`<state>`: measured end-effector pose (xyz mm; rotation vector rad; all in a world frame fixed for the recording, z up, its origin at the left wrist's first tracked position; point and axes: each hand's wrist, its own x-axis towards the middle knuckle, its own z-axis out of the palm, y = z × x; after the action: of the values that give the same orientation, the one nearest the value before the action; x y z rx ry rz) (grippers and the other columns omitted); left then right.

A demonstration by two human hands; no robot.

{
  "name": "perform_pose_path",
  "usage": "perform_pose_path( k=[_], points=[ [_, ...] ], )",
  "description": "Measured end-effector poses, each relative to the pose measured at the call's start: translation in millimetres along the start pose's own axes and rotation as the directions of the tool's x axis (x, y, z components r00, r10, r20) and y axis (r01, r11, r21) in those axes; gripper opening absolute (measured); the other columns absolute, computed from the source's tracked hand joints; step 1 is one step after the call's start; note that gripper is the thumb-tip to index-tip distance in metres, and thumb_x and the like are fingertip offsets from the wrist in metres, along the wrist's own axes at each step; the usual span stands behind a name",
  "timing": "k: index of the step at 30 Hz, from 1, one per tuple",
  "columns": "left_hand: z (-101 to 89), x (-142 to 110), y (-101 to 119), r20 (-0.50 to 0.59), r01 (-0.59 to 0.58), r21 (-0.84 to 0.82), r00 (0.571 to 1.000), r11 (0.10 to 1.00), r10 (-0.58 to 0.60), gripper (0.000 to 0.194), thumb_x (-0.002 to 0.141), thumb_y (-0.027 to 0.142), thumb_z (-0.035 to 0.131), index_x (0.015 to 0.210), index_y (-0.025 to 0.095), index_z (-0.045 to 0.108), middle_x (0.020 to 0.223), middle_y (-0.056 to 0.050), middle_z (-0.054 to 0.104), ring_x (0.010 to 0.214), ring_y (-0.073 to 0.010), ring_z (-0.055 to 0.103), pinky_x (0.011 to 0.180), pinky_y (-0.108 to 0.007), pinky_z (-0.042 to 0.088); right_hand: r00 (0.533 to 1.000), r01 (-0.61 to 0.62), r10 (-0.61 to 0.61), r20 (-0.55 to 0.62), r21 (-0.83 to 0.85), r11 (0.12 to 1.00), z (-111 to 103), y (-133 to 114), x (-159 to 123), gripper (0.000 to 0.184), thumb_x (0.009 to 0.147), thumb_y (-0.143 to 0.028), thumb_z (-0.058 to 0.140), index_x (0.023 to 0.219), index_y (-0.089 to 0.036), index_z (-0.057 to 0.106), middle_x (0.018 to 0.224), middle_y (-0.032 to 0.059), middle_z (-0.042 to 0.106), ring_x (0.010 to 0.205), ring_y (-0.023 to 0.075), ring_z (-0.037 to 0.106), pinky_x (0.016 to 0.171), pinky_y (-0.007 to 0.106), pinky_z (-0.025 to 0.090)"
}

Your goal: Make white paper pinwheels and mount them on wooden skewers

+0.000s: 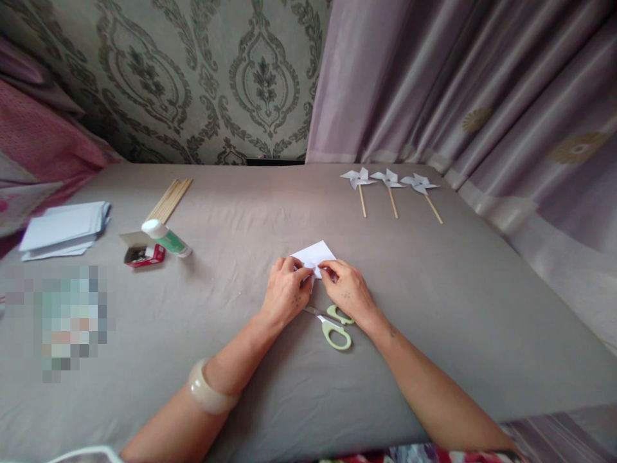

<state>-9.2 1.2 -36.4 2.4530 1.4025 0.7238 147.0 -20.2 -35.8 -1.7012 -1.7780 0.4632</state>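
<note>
A small sheet of white paper (318, 251) is at the middle of the grey cloth-covered surface. My left hand (288, 288) pinches its left side, with thumb and fingers closed near the paper's centre. From the right, my right hand (348, 287) pinches the paper close to the same spot. The fingers of both hands hide part of it. Just below the paper lies a pair of scissors (337, 335) with pale green handles, its blades pointing toward my left hand and partly covered.
Three white paper pinwheels (389, 179) on sticks lie at the back right. On the left are stacked white paper (62, 228), wooden sticks (169, 200), a small red open box (144, 255) and a green-and-white glue stick (168, 238). A blurred patch (72, 321) covers something nearer.
</note>
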Motion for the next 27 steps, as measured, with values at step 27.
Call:
perform_pose_path(
  k=[27],
  points=[
    [-2.2, -0.4, 3.0, 0.042, 0.015, 0.015, 0.999, 1.000, -0.015, 0.026, 0.084, 0.020, 0.051, 0.100, 0.024, 0.072, 0.096, -0.009, 0.058, 0.092, -0.0221, 0.048, 0.086, -0.038, 0.043, 0.998, -0.023, 0.029, 0.064, -0.095, 0.995, -1.7, -6.0, 2.1, 0.026, 0.087, -0.018, 0.048, 0.101, -0.017, 0.070, 0.098, 0.0082, 0.069, 0.089, 0.0187, 0.063, 0.085, 0.028, 0.045]
  ],
)
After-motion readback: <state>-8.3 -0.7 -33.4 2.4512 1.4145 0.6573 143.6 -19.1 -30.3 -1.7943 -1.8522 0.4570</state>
